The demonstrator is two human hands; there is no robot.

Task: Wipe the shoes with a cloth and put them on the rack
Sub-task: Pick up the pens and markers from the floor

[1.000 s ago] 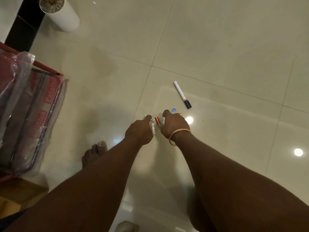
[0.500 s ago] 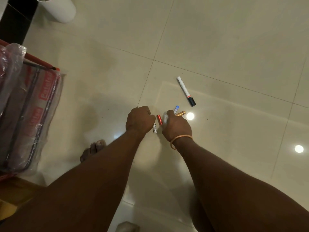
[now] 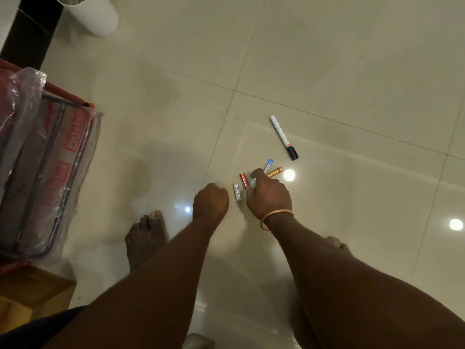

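No shoe and no cloth are in view. My left hand [image 3: 210, 200] is curled into a fist on the floor tile, just left of a white battery [image 3: 237, 191] and apart from it; nothing shows in it. My right hand [image 3: 269, 195], with a bangle on the wrist, grips a blue-tipped pen [image 3: 268, 164], and a gold cylinder [image 3: 274, 171] sticks out from under its fingers. A red battery [image 3: 243, 180] lies between the white battery and my right hand. A red-framed rack [image 3: 68, 96] wrapped in clear plastic stands at the left.
A white marker with a black cap [image 3: 283, 137] lies beyond my right hand. A white cylindrical pot [image 3: 93, 13] stands at the top left. A wooden block [image 3: 32, 290] sits under the rack. My bare feet [image 3: 146, 235] are on the glossy floor.
My left hand has drawn back to the left, off the white battery, and closed into a fist. My right hand stays on the pen and gold cylinder.
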